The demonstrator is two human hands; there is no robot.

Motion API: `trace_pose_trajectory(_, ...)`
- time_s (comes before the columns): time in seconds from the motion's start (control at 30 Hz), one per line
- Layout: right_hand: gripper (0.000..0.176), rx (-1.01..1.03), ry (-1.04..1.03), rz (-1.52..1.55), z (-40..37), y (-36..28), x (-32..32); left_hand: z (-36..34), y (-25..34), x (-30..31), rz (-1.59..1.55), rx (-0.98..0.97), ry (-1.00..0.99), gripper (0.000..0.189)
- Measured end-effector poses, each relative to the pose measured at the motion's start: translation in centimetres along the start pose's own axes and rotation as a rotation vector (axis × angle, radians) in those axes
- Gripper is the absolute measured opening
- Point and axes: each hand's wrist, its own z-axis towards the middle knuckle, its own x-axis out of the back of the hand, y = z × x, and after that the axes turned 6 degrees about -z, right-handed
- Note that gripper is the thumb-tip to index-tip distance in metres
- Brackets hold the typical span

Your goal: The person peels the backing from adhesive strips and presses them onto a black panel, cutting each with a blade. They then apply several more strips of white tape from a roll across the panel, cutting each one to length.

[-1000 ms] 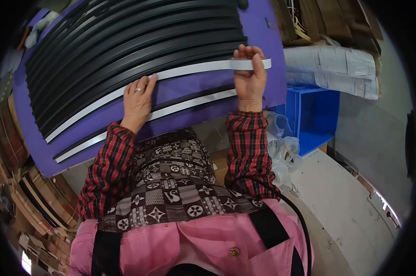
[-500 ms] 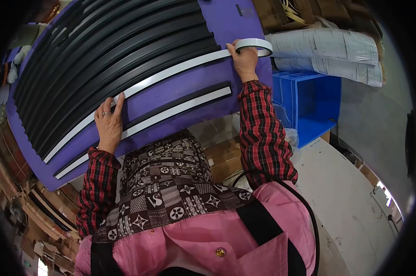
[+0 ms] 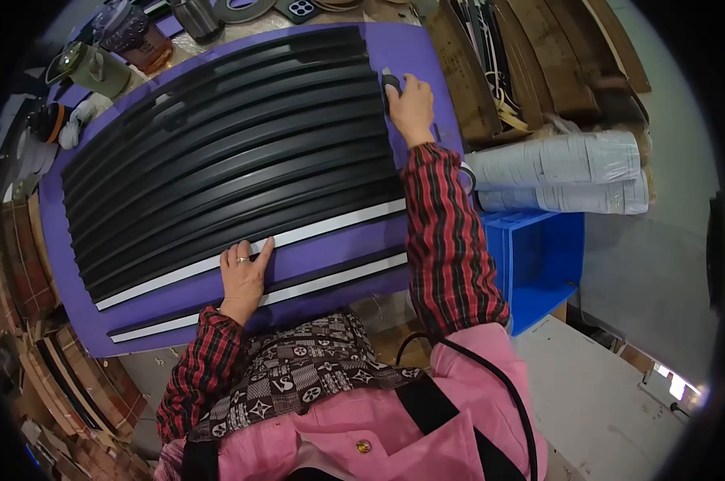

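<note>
My left hand [image 3: 244, 279] lies with fingers spread on the nearest black strip of the set, its fingertips touching the white tape [image 3: 322, 231] along that strip. Farther up on the right, my right hand [image 3: 413, 108] is closed around a small black utility knife [image 3: 391, 83] with a pale tip, by the strips' right ends. The white tape roll [image 3: 467, 178] shows only partly past my right sleeve. Many black strips [image 3: 226, 136] lie side by side on the purple board [image 3: 338, 240]. One separate taped strip [image 3: 330, 279] rests closer to me.
A blue crate [image 3: 543, 264] and plastic-wrapped white rolls [image 3: 559, 160] are to the right. Brown cardboard boxes [image 3: 466, 72] stand at the back right. A kettle [image 3: 94, 68], a metal cup [image 3: 195, 20] and a phone [image 3: 298, 8] are beyond the board.
My right hand has let go of the tape roll, moved farther up the board and taken hold of the utility knife. My left hand has slid right along the strip. The view has shifted.
</note>
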Motion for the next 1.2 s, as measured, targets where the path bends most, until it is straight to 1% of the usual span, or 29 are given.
trace_pose_trajectory(0.03,0.037,0.008,0.002,0.019,1.0,0.7,-2.7,0.3,0.1,0.1,0.021,-0.012,0.037,0.052)
trace_pose_trajectory(0.1,0.041,-0.120,-0.306,0.126,1.2,2.7,-6.4,0.4,0.5,0.1,0.049,-0.037,0.069,0.047)
trace_pose_trajectory(0.13,0.041,-0.080,-0.306,0.193,1.0,2.7,-6.3,0.8,0.7,0.2,0.010,-0.065,0.089,0.046)
trace_pose_trajectory(0.17,0.041,-0.039,-0.307,0.250,1.2,2.5,-5.0,1.3,1.0,0.2,-0.042,-0.094,0.109,0.044)
trace_pose_trajectory(0.2,0.039,-0.049,-0.239,0.293,1.0,2.1,-3.5,1.9,1.1,-0.4,-0.058,-0.133,0.134,0.041)
trace_pose_trajectory(0.23,0.039,-0.057,-0.266,0.267,0.2,1.2,-1.1,2.8,1.5,-0.8,-0.089,-0.190,0.144,0.038)
trace_pose_trajectory(0.3,0.035,-0.392,-0.183,0.792,-3.5,-0.1,5.6,4.8,2.8,-1.8,-0.152,-0.303,0.156,0.034)
trace_pose_trajectory(0.37,0.034,-0.328,-0.266,0.489,-8.9,1.5,10.1,7.6,4.4,-3.1,-0.185,-0.406,0.169,0.035)
trace_pose_trajectory(0.43,0.033,-0.269,-0.353,0.369,-15.3,4.6,10.9,10.1,6.4,-4.2,-0.201,-0.491,0.184,0.034)
trace_pose_trajectory(0.5,0.032,-0.073,-0.382,0.141,-18.4,5.5,12.1,11.7,8.0,-4.8,-0.211,-0.524,0.141,0.035)
trace_pose_trajectory(0.53,0.032,-0.118,-0.420,0.071,-19.1,5.5,12.2,12.0,8.3,-5.2,-0.166,-0.539,0.155,0.036)
trace_pose_trajectory(0.67,0.029,-0.123,-0.384,0.003,-18.5,5.3,10.5,12.0,8.5,-5.2,-0.131,-0.535,0.125,0.038)
trace_pose_trajectory(0.73,0.028,-0.071,-0.473,-0.131,-17.7,5.0,9.9,12.0,8.5,-5.2,-0.146,-0.523,0.126,0.036)
trace_pose_trajectory(0.77,0.028,-0.082,-0.476,-0.133,-17.4,4.9,9.7,12.2,8.4,-5.2,-0.149,-0.531,0.118,0.036)
trace_pose_trajectory(0.83,0.025,-0.045,-0.651,-0.193,-17.1,4.6,9.8,12.1,8.5,-5.2,-0.145,-0.506,0.113,0.036)
trace_pose_trajectory(0.87,0.025,-0.050,-0.658,-0.201,-17.1,4.8,10.4,12.1,8.6,-5.4,-0.150,-0.502,0.135,0.036)
trace_pose_trajectory(0.93,0.027,0.011,-0.830,-0.241,-16.3,5.4,11.5,12.1,8.6,-5.3,-0.165,-0.502,0.130,0.036)
trace_pose_trajectory(0.97,0.027,0.025,-0.820,-0.247,-15.7,5.5,11.9,12.2,8.5,-5.3,-0.171,-0.494,0.128,0.036)
trace_pose_trajectory(1.03,0.030,-0.023,-0.586,0.023,-14.2,5.5,11.9,12.1,8.5,-5.8,-0.185,-0.495,0.171,0.037)
trace_pose_trajectory(1.07,0.034,-0.009,-0.396,0.056,-12.0,4.5,11.0,12.1,8.5,-5.9,-0.190,-0.493,0.192,0.036)
trace_pose_trajectory(1.13,0.035,0.032,-0.236,0.114,-6.9,1.6,7.9,11.9,8.7,-5.2,-0.195,-0.479,0.169,0.035)
trace_pose_trajectory(1.2,0.040,0.028,-0.242,0.025,-3.3,0.6,2.3,11.9,8.5,-5.7,-0.198,-0.490,0.179,0.035)
